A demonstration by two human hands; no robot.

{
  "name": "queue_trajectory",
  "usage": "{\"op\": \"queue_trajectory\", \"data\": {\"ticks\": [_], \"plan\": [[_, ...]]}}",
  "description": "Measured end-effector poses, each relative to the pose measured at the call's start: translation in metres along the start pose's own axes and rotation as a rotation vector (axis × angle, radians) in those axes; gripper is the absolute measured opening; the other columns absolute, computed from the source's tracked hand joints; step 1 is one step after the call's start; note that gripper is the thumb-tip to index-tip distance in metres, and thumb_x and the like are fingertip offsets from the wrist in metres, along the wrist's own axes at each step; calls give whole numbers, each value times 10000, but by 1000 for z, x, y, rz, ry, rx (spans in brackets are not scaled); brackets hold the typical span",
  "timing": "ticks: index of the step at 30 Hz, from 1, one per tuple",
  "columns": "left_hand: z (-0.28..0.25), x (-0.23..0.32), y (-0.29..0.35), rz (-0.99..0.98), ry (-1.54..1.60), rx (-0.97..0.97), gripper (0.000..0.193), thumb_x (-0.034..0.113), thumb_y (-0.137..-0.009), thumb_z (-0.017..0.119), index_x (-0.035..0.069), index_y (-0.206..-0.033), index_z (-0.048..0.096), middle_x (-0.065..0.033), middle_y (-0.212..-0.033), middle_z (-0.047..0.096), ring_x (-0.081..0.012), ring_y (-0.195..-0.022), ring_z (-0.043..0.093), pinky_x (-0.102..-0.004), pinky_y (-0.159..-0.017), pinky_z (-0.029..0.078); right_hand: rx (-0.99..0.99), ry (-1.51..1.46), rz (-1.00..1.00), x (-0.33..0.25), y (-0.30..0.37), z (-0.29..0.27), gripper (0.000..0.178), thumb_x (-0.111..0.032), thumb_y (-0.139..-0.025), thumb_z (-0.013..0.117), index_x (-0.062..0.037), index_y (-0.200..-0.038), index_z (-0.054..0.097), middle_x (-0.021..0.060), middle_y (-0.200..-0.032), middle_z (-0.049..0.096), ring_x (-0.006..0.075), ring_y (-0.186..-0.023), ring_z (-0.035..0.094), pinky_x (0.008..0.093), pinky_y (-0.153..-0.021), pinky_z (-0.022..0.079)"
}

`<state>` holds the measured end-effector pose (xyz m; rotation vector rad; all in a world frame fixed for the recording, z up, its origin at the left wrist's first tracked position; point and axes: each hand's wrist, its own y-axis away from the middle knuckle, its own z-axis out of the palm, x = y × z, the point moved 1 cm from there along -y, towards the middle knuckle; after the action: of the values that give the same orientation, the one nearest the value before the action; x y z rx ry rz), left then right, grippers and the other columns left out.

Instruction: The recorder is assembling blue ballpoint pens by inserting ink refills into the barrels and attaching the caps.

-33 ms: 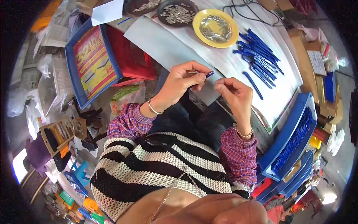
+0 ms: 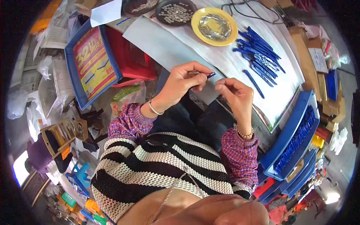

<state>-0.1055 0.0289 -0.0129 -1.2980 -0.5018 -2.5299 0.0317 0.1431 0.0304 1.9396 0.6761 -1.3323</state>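
Note:
My left hand point(image 2: 191, 78) is closed in a pinch on a slim dark-blue piece point(image 2: 211, 75), whose end sticks out past the fingertips; the rest is hidden. Just right of that end, my right hand point(image 2: 237, 93) has thumb and forefinger pressed together; anything between them is too small to see. The hands are apart, above my lap at the table's near edge. To the right on the white-covered table lies a pile of slim dark-blue pieces point(image 2: 258, 56), with a single blue piece point(image 2: 253, 84) nearer me. Beyond the hands, a yellow plate point(image 2: 195, 27) holds thin silvery metal pieces point(image 2: 214, 28).
A dark dish point(image 2: 159, 15) of small metal parts stands beside the plate, with another dark dish point(image 2: 129, 8) further left. On my right is a blue bin point(image 2: 268, 165) full of blue pieces. A blue tray point(image 2: 71, 71) rests by a red stool point(image 2: 131, 60) on my left.
The table and its things sit slightly further left and higher in the picture. Both hands keep the same pose.

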Motion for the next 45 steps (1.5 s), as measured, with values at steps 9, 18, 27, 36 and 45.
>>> {"op": "queue_trajectory", "data": {"ticks": [9, 18, 27, 36, 45], "plan": [[20, -5, 5, -79, -177, -16, 149, 55, -852, 595, 2, -988, 625, -28, -834, 606, -89, -661, 544, -214, -599, 453, 29, -333, -14, 22, 15, -5, 135, -64, -805, 670, 30, -899, 641, 21, -805, 636, 54, -672, 540, 183, -591, 415], [30, -10, 9, 2, -241, -73, 132, 42, -859, 581, -6, -974, 626, -43, -841, 606, -87, -644, 524, -196, -561, 428, 136, -344, -92, 29, 26, -3, 118, -38, -793, 677, 32, -877, 634, 11, -788, 618, 47, -664, 525, 173, -584, 410], [35, -15, 10, 36, -197, -109, 114, 37, -855, 589, -27, -947, 610, -69, -832, 595, -104, -622, 501, -199, -518, 377, 120, -425, -85, 31, 29, -4, 134, -30, -786, 678, 29, -892, 621, 24, -772, 609, 74, -651, 534, 192, -584, 428], [42, -16, 14, 206, -363, -74, 121, 11, -873, 557, -12, -970, 626, -57, -892, 594, -72, -640, 496, -190, -549, 399, 104, -614, -50, 36, 29, -2, 102, -32, -797, 670, 25, -872, 631, 7, -768, 619, 55, -646, 543, 176, -568, 432], [40, -26, 10, 402, -526, -9, 131, -29, -860, 558, -6, -964, 634, -54, -898, 596, -59, -677, 514, -178, -567, 413, 236, -563, -64, 37, 32, 3, 113, -28, -803, 664, 26, -903, 666, 8, -763, 613, 49, -606, 510, 168, -535, 404]]}}
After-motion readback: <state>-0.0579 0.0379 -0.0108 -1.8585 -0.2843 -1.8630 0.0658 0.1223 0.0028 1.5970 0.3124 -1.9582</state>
